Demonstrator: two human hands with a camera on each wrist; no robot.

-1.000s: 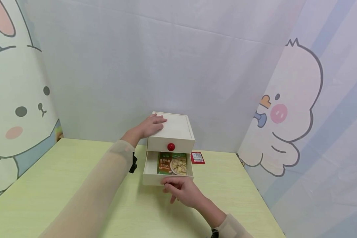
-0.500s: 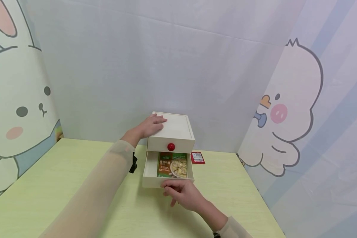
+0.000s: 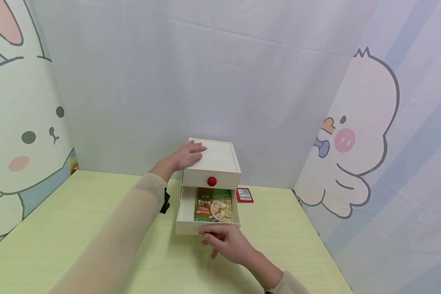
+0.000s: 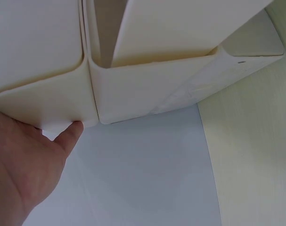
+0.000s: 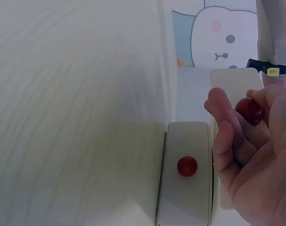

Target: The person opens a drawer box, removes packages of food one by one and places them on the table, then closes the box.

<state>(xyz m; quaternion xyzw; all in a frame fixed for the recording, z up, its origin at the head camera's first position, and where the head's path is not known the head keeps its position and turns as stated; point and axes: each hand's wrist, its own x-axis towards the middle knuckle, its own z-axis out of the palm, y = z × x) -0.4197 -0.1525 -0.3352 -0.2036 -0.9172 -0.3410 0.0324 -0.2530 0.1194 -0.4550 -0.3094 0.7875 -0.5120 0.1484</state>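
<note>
At far left, a rabbit drawing [image 3: 33, 134] is seen beyond the table [image 3: 77, 212]. The left hand [image 3: 183, 157] is laid over the left edge of the white cabinet [image 3: 220, 157], its fingers spread on the top; the cabinet is probably steadied this way against sliding. The top drawer [image 3: 194, 178], fitted with a red knob [image 3: 211, 181], is closed. Below it, the middle drawer [image 3: 187, 227] is pulled out, and inside it a green-and-brown food packet [image 3: 213, 206] is laid flat, picture side up. By the right hand [image 3: 228, 243], the middle drawer's knob [image 5: 249, 111] is pinched between thumb and fingers, presumably because a surer hold is given by it than by the smooth front. In the right wrist view, a lower drawer [image 5: 186, 197] with a similar knob is seen closed beside the table surface. Further right, a small red packet [image 3: 244, 196] is placed on the table, just beside the cabinet.
</note>
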